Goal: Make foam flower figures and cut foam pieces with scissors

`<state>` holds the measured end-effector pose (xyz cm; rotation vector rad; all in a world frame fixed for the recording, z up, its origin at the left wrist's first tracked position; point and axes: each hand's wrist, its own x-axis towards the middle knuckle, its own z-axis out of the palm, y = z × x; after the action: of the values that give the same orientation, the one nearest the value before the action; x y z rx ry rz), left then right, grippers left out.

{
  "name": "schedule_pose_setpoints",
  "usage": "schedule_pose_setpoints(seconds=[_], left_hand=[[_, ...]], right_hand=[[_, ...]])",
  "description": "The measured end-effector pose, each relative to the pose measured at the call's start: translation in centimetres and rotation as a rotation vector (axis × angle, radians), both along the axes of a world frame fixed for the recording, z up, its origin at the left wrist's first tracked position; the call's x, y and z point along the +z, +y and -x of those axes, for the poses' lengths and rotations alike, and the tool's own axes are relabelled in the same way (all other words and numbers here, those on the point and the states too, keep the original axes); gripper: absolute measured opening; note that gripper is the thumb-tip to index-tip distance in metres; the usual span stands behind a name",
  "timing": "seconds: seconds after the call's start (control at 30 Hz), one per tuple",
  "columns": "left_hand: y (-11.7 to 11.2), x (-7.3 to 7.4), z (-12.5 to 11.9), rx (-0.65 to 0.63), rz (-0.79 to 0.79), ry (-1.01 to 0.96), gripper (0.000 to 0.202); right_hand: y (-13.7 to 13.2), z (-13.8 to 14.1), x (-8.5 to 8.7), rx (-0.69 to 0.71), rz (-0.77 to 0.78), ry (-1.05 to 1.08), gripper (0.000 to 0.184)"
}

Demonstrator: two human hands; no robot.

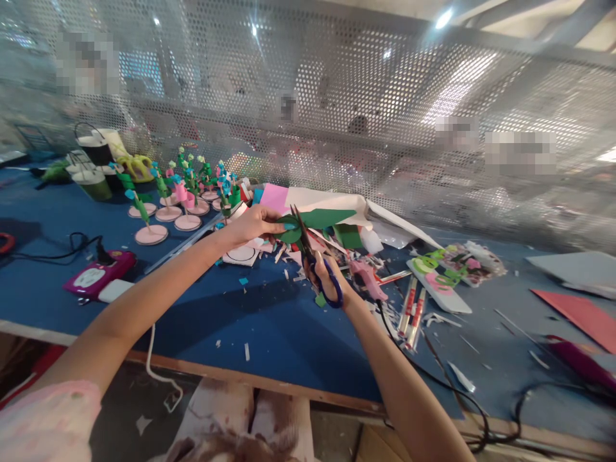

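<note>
My left hand pinches a piece of green paper near its left end. The paper stretches to the right, tapering at its far tip. My right hand is closed round the handles of a pair of scissors with dark blue grips. Their blades point up and away from me, parted around the green paper just right of my left fingers. Beneath both hands lies a heap of paper scraps, with another dark green piece among them.
Small paper flowers on round pink bases stand at the left, near a purple power strip. A pink glue gun with a black cord lies to the right, beside red-labelled tubes. A perforated metal screen borders the table's back.
</note>
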<state>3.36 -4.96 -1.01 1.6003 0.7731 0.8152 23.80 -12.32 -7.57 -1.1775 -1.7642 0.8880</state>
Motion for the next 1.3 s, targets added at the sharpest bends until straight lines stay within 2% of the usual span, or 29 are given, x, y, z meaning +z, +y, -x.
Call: schedule_pose_setpoints(seconds=[0.37,0.57,0.87,1.1,1.3], left_hand=[[0.3,-0.2,0.1,0.024,0.024,-0.032,0.021],[0.3,-0.1,0.2,0.020,0.019,-0.019,0.022],[0.2,0.0,0.2,-0.006,0.020,0.016,0.007],[0.1,0.3,0.5,-0.017,0.016,0.028,0.006],[-0.2,0.8,0.5,-0.028,0.078,0.009,0.002]], right_hand=[[0.2,-0.3,-0.5,-0.007,0.009,0.001,0.064],[-0.1,-0.2,-0.5,0.006,0.072,0.050,0.064],[-0.2,-0.1,0.2,0.010,0.006,-0.018,0.067],[-0.3,-0.1,0.3,0.000,-0.046,-0.058,0.064],[-0.4,-0.1,0.3,0.013,-0.006,-0.047,0.068]])
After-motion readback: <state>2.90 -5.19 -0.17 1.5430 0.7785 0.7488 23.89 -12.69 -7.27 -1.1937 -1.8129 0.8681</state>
